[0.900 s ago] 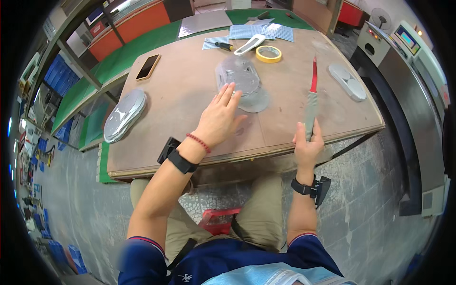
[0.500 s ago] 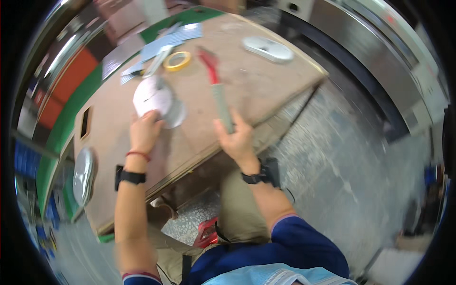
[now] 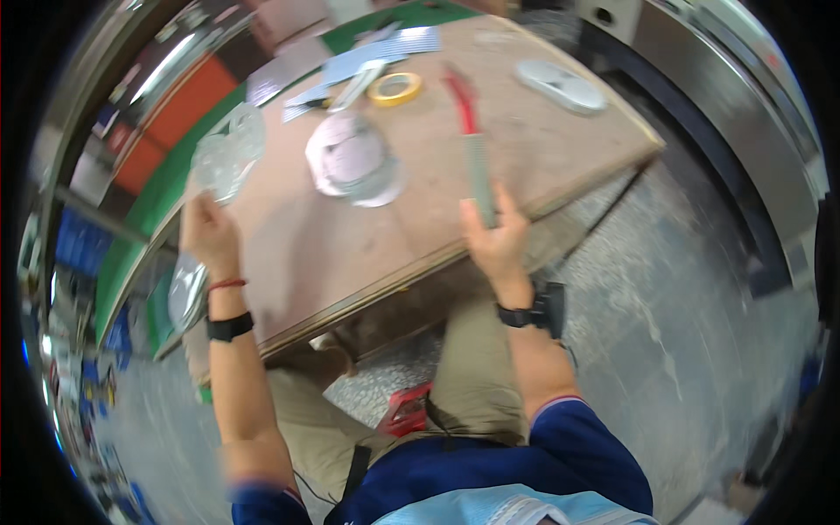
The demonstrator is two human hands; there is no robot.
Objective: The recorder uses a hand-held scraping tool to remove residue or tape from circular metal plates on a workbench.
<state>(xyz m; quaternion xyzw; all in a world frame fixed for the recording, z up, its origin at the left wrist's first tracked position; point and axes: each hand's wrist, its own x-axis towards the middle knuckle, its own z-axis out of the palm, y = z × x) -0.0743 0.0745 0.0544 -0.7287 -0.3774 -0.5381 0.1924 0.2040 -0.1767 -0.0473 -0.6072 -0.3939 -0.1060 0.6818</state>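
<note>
My left hand (image 3: 210,229) is closed at the lower edge of a crumpled sheet or bag of clear plastic (image 3: 229,153), over the table's left side. Right of it lies a pale, rounded piece (image 3: 348,156) with a whitish lower rim, its kind blurred. My right hand (image 3: 497,241) grips the lower end of a long tool (image 3: 477,166) with a grey-green handle and a bent red head; motion smears its exact kind. The head points toward the far side of the table (image 3: 420,227).
A yellow tape roll (image 3: 395,89), a white-handled tool (image 3: 357,86) and blue striped sheets (image 3: 416,40) lie at the back. An oval pale metal piece (image 3: 560,86) is at the far right. Silvery wrapped material (image 3: 185,293) sits at the left edge. A red object (image 3: 407,409) is below.
My left hand has moved left, away from the pale rounded piece, and the clear plastic now shows at its fingers. My right hand keeps the tool. The view has shifted.
</note>
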